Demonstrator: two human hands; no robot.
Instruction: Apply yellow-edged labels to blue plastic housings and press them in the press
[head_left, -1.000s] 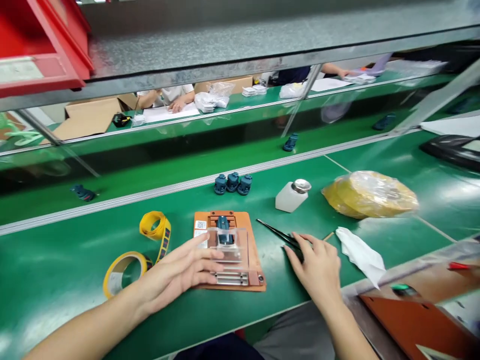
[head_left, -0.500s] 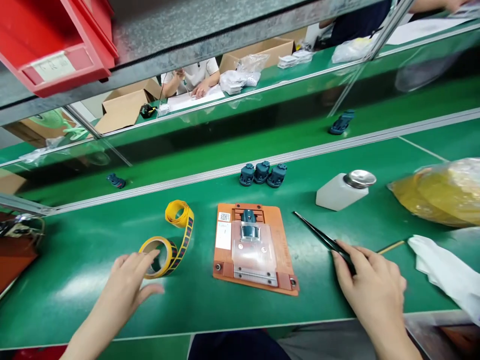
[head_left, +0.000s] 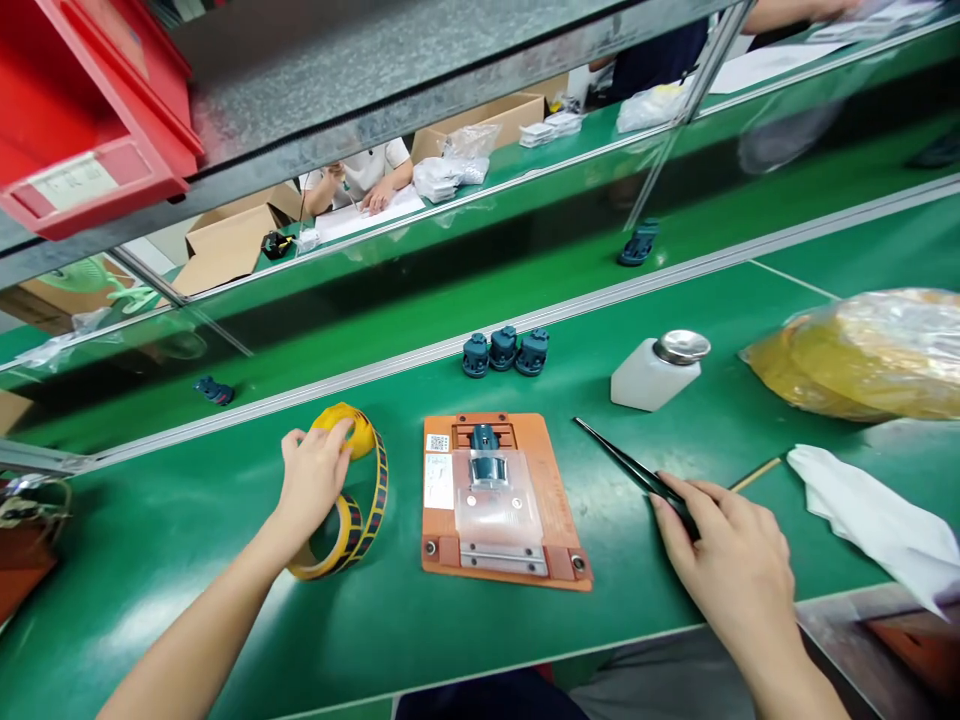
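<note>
My left hand (head_left: 315,478) is at the upper coil of a yellow label strip (head_left: 358,432), its fingers pinching the coil's edge. The dark printed labels run down in a curve to the larger yellow roll (head_left: 352,545), which is partly behind my wrist. In my right hand (head_left: 731,560) is a pair of black tweezers (head_left: 615,455), tips pointing up and left over the table. Between the hands lies an orange fixture plate (head_left: 559,500) with a clear plastic cover (head_left: 495,515). A dark teal part (head_left: 484,437) sits in its slot, partly under the cover.
Several teal parts (head_left: 504,350) stand behind the plate. A white bottle with a metal cap (head_left: 645,378), a bag of yellow material (head_left: 840,360), a white cloth (head_left: 870,510) and a thin stick (head_left: 756,474) are at the right. A red bin (head_left: 97,185) overhangs the upper left. A co-worker (head_left: 367,180) sits beyond the partition.
My left hand has moved up from beside the larger roll to the smaller coil and closed on it. My right hand still holds the tweezers. The view has shifted slightly.
</note>
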